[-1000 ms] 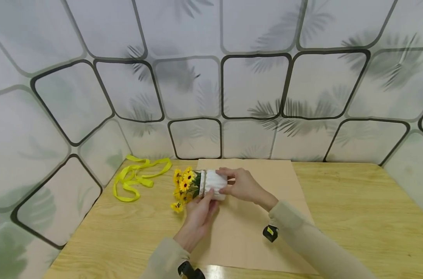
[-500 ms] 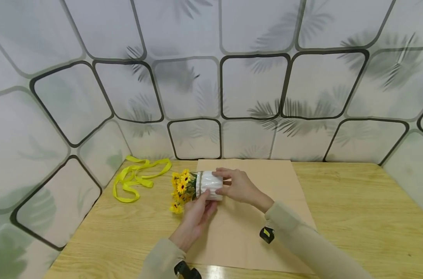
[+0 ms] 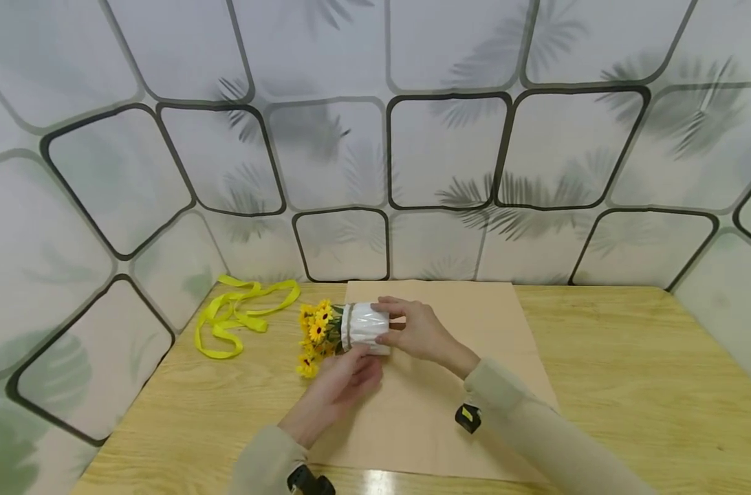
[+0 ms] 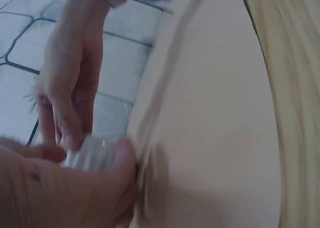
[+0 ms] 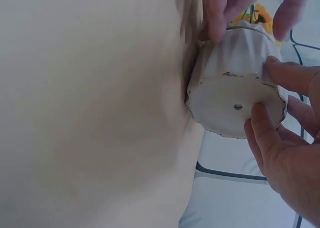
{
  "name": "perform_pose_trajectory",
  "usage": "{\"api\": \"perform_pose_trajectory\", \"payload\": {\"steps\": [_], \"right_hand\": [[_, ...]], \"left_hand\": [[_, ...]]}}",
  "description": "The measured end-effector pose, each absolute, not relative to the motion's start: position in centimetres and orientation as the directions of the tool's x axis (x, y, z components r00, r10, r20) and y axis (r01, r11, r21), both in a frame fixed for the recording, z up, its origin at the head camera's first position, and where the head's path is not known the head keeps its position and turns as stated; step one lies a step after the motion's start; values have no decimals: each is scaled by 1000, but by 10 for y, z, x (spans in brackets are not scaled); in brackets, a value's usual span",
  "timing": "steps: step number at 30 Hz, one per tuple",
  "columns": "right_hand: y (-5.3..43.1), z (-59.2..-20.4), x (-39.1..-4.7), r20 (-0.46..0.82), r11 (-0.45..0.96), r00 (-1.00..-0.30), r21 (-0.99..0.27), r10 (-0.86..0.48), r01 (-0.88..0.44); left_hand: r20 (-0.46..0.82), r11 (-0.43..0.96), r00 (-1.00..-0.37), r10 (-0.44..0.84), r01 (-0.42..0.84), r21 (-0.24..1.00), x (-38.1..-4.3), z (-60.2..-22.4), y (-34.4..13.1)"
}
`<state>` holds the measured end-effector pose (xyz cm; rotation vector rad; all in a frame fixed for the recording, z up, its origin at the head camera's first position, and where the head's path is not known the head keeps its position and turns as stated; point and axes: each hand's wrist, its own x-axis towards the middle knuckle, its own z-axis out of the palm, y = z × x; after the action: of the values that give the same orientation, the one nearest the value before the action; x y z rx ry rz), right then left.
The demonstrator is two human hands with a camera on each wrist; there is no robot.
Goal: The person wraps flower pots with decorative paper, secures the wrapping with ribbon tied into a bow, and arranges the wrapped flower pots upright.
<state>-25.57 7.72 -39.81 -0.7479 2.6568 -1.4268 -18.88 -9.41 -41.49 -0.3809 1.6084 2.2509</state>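
A white fluted flowerpot (image 3: pixel 364 324) lies on its side over the brown paper sheet (image 3: pixel 450 412). Twine circles it near the mouth, and yellow sunflowers (image 3: pixel 316 331) point left out of it. My right hand (image 3: pixel 421 331) grips the base end, with a fingertip by the small hole in the pot's bottom (image 5: pixel 215 105) in the right wrist view. From the near side my left hand (image 3: pixel 341 385) holds the pot loosely, its thumb at the pot's lower edge. Seen from the left wrist, that thumb (image 4: pixel 122 160) partly hides the pot.
A loose yellow ribbon (image 3: pixel 227 320) lies at the table's back left. The wooden table (image 3: pixel 629 371) extends beyond the paper on both sides. Behind it stands a patterned backdrop (image 3: pixel 450 151) with dark outlines and leaf shadows.
The pot and both hands have shifted slightly left. The pot has turned a little about its length, and my left thumb has slid from its side down to the lower edge.
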Motion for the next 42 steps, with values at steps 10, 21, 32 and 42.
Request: {"api": "perform_pose_trajectory", "payload": {"steps": [10, 21, 32, 42], "right_hand": [[74, -398, -254, 184, 445, -905, -822, -384, -356], [73, -397, -253, 165, 430, -901, -834, -402, -345], [120, -400, -240, 126, 508, -934, -811, -333, -290], [227, -397, -228, -27, 901, -991, -419, -132, -109]], "left_hand": [[-75, 577, -918, 391, 181, 796, -205, -373, -142], [279, 766, -827, 489, 560, 315, -232, -372, -142], [174, 807, -878, 446, 478, 347, -237, -372, -129], [140, 829, -879, 455, 476, 293, -238, -371, -126]]}}
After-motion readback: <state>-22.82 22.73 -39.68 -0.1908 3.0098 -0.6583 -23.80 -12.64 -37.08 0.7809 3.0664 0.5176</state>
